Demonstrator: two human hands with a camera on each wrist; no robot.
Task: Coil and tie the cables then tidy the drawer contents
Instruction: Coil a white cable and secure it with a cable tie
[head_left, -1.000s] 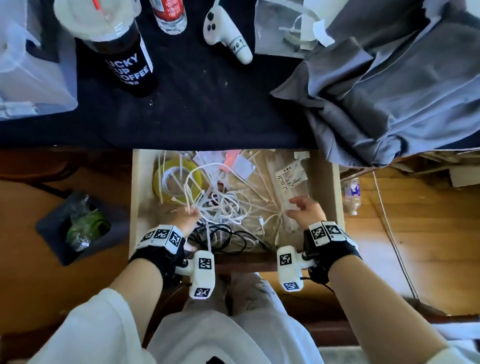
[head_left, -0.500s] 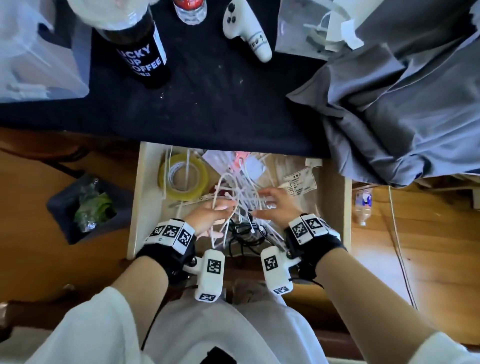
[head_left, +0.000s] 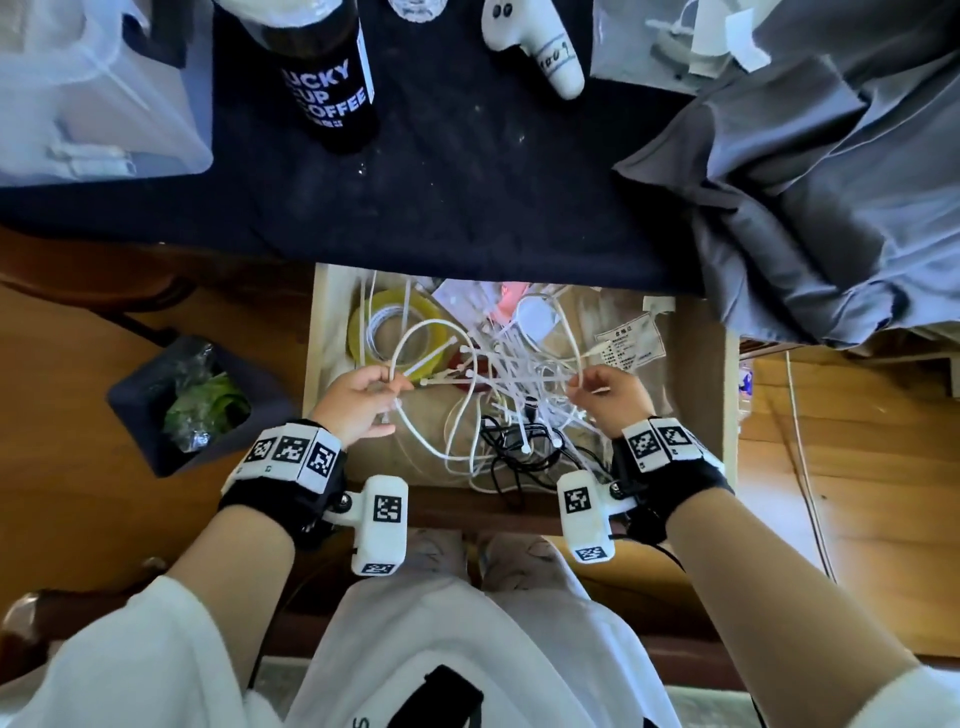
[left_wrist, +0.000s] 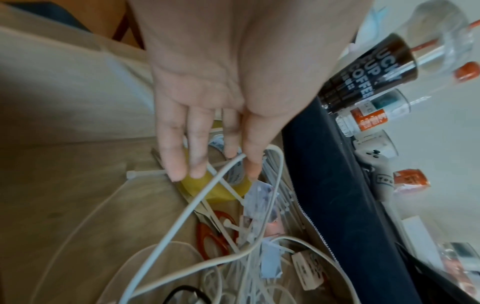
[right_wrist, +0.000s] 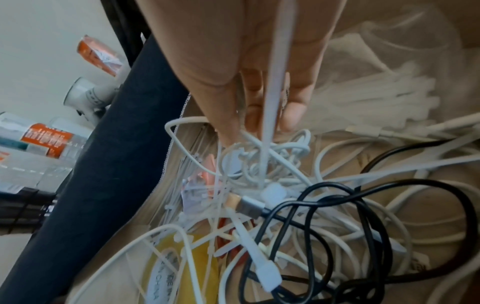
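Hands that were close together over the middle of the drawer half a second ago have drawn apart, stretching the white cable out of the heap; judging from that, the untangling that must come before any coiling is under way, and nothing is tied yet. Nearest the person, a black cable lies looped at the front of the drawer. Just beyond it, the left hand pinches a loop of the white cable between thumb and forefinger, the other fingers fairly straight. The right hand has its fingers curled round white strands at the heap's right edge. Farther in lie loose cable ties, red-handled scissors and a yellow tape roll. Beyond the drawer, on the dark counter, stands a coffee cup.
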